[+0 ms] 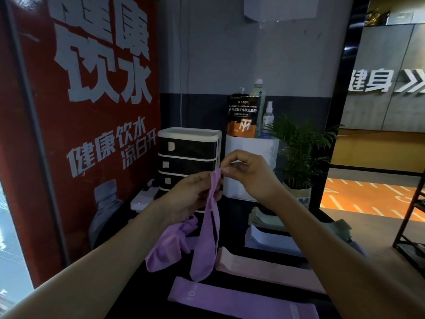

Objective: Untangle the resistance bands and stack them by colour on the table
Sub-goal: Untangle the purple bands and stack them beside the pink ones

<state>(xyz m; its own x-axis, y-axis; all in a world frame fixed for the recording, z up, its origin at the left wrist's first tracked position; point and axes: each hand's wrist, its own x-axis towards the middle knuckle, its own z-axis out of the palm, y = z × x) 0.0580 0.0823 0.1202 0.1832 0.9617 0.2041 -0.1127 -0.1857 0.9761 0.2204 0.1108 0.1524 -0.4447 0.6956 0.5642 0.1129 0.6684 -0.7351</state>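
A purple resistance band [208, 238] hangs twisted above the dark table [232, 282]. My left hand [188, 196] grips it near the top, and my right hand [248, 173] pinches its upper end. Its lower end touches a flat purple band [241, 300] marked 10 at the front. A crumpled purple band [170, 245] lies to the left. Behind the flat purple one, a pink band [271, 270] marked 15 lies flat. White bands [269, 236] and pale green bands [264, 217] lie folded further back.
A black-and-white drawer unit [188, 157] stands at the back, beside a white box [250, 162] bearing a pouch [241, 118] and bottles. A potted plant [303, 153] stands on the right. A red poster wall [80, 111] borders the left, a black rack [411, 222] the right.
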